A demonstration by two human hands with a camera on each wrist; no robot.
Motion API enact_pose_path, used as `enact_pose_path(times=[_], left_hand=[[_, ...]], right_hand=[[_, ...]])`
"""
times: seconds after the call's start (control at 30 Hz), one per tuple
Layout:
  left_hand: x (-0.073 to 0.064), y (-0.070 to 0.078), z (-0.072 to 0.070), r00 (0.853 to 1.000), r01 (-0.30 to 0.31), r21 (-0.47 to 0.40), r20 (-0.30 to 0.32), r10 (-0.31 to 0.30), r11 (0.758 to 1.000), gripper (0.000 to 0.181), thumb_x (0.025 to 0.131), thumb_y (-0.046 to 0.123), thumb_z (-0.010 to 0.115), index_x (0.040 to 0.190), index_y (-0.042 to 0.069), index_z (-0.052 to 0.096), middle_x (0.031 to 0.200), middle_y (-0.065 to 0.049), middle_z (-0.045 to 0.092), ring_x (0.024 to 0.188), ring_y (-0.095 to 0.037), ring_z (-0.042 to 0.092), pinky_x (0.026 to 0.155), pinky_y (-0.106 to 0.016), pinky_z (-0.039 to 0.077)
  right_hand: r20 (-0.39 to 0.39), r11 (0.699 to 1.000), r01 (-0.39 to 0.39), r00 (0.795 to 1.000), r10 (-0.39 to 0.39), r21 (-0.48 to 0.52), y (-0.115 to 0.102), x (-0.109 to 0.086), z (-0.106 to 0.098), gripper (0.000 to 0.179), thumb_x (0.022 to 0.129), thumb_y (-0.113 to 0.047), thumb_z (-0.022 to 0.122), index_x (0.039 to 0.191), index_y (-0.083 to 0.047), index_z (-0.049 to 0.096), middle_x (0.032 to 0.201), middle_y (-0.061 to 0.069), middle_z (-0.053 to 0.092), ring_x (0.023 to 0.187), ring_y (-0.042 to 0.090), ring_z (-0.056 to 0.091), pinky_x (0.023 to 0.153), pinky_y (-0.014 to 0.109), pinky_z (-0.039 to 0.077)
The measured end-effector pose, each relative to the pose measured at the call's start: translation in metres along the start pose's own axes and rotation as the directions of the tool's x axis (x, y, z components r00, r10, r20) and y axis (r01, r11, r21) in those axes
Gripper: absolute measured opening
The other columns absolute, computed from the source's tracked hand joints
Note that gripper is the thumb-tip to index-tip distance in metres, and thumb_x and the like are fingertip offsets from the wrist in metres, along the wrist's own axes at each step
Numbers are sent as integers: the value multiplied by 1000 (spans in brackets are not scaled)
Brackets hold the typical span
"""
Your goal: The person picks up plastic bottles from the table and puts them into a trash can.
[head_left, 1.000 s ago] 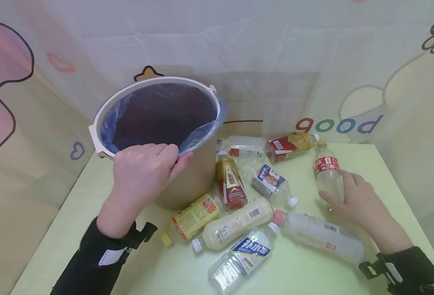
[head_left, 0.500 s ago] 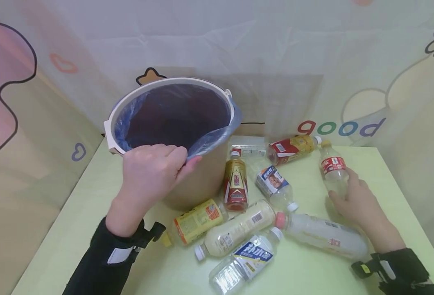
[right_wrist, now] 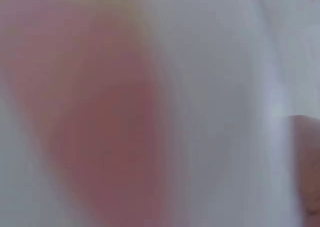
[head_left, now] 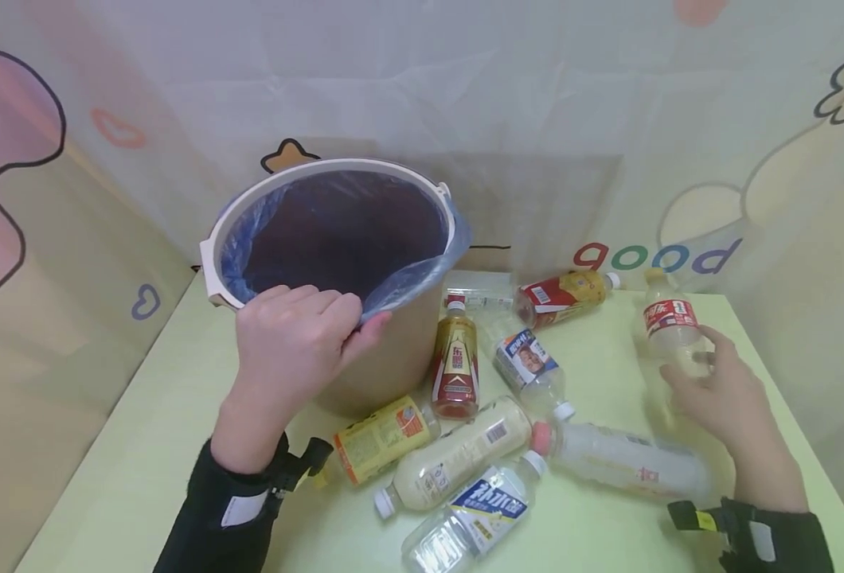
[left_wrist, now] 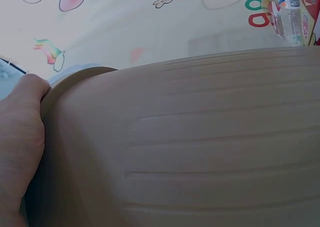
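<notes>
In the head view my left hand (head_left: 293, 350) grips the near rim of a tan trash can (head_left: 393, 366), fingers over the edge. A blue plastic liner (head_left: 411, 278) hangs over that rim by the thumb. The left wrist view shows the ribbed side of the can, with the left hand (left_wrist: 20, 137) at its rim. On the right, my right hand (head_left: 726, 390) holds a clear plastic bottle (head_left: 669, 314) with red label and yellow cap around its lower part, cap pointing away. The right wrist view is mostly blurred, with skin at its right edge.
Several bottles lie right of the can: red-gold ones (head_left: 456, 362) (head_left: 565, 296), a yellow-labelled one (head_left: 382, 438), a cream one (head_left: 458, 454), a blue-labelled one (head_left: 490, 505) and a pink-capped one (head_left: 623, 458). A printed cloth (head_left: 522, 87) hangs behind the table (head_left: 587, 525).
The right hand has shifted right and its fingers now wrap the red-labelled bottle, which has moved right with it. The left hand keeps its hold; the can sits slightly further right in view.
</notes>
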State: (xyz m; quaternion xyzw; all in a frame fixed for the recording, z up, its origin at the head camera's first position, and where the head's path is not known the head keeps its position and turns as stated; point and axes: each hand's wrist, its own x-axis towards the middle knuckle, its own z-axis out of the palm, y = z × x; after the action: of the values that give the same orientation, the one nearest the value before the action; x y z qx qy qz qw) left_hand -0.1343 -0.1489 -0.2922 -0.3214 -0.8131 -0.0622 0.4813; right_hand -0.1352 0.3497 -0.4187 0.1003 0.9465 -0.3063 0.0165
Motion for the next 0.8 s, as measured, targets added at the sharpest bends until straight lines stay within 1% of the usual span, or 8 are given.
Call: enact_pose_path(times=[0.1, 0.23, 0.37, 0.4, 0.5, 0.57, 0.63, 0.8], left_hand=[[0, 1, 0, 1000, 1, 10, -19, -1, 1000, 48, 90, 43, 61, 59, 16, 36, 50, 4, 30, 44, -13, 25, 47, -29, 20], [-1, 2, -1, 999, 3, -5, -44, -3, 1000, 46, 89, 42, 63, 61, 15, 38, 52, 4, 32, 45, -14, 28, 48, -30, 23], [-5, 3, -2, 995, 12, -59, -100, -18, 998, 37, 88, 38, 66, 68, 10, 54, 57, 0, 45, 50, -19, 41, 51, -33, 32], [-5, 4, -2, 993, 14, -75, -119, -23, 997, 33, 87, 36, 67, 72, 8, 58, 60, -2, 50, 52, -20, 46, 52, -35, 36], [-6, 6, -3, 983, 8, -139, -180, -33, 990, 26, 85, 30, 70, 83, 4, 66, 71, -7, 62, 61, -24, 57, 57, -39, 44], [-7, 7, -5, 979, -3, -177, -202, -33, 984, 22, 84, 25, 71, 86, 3, 66, 77, -9, 64, 65, -26, 59, 59, -40, 46], [-6, 7, -8, 977, -25, -223, -210, -23, 975, 19, 83, 20, 72, 88, 3, 66, 82, -10, 64, 70, -27, 59, 62, -41, 48], [-4, 6, -16, 980, -76, -288, -198, 18, 955, 16, 83, 18, 73, 87, 4, 68, 87, -12, 63, 76, -28, 57, 66, -41, 51]], right_hand=[[-66, 998, 19, 998, -15, 59, -13, -8, -8, 100, 89, -54, 57, 161, -6, 5, 145, 40, 36, 112, 53, 53, 67, 43, 52], [-119, 989, 44, 992, -27, 139, -38, -21, -19, 98, 89, -50, 60, 161, -11, 6, 150, 37, 32, 116, 53, 50, 63, 36, 52], [-169, 982, 67, 985, -37, 178, -69, -35, -29, 94, 88, -51, 62, 161, -24, 10, 152, 27, 37, 119, 46, 51, 64, 29, 50], [-189, 980, 82, 981, -47, 182, -77, -38, -31, 91, 88, -50, 62, 161, -27, 13, 151, 24, 40, 119, 43, 53, 64, 26, 50], [-256, 974, 136, 963, -86, 184, -102, -47, -34, 86, 87, -48, 65, 158, -34, 18, 147, 12, 48, 112, 19, 59, 69, 17, 48], [-288, 961, 183, 950, -120, 206, -119, -50, -32, 84, 87, -43, 67, 157, -35, 22, 144, 8, 51, 104, 6, 59, 72, 13, 46], [-315, 943, 237, 936, -158, 232, -134, -52, -29, 82, 87, -38, 68, 156, -34, 24, 142, 5, 52, 99, -1, 59, 74, 11, 46], [-322, 903, 348, 910, -261, 253, -172, -56, -23, 80, 87, -34, 69, 154, -36, 25, 142, 2, 52, 101, 2, 61, 76, 14, 48]])
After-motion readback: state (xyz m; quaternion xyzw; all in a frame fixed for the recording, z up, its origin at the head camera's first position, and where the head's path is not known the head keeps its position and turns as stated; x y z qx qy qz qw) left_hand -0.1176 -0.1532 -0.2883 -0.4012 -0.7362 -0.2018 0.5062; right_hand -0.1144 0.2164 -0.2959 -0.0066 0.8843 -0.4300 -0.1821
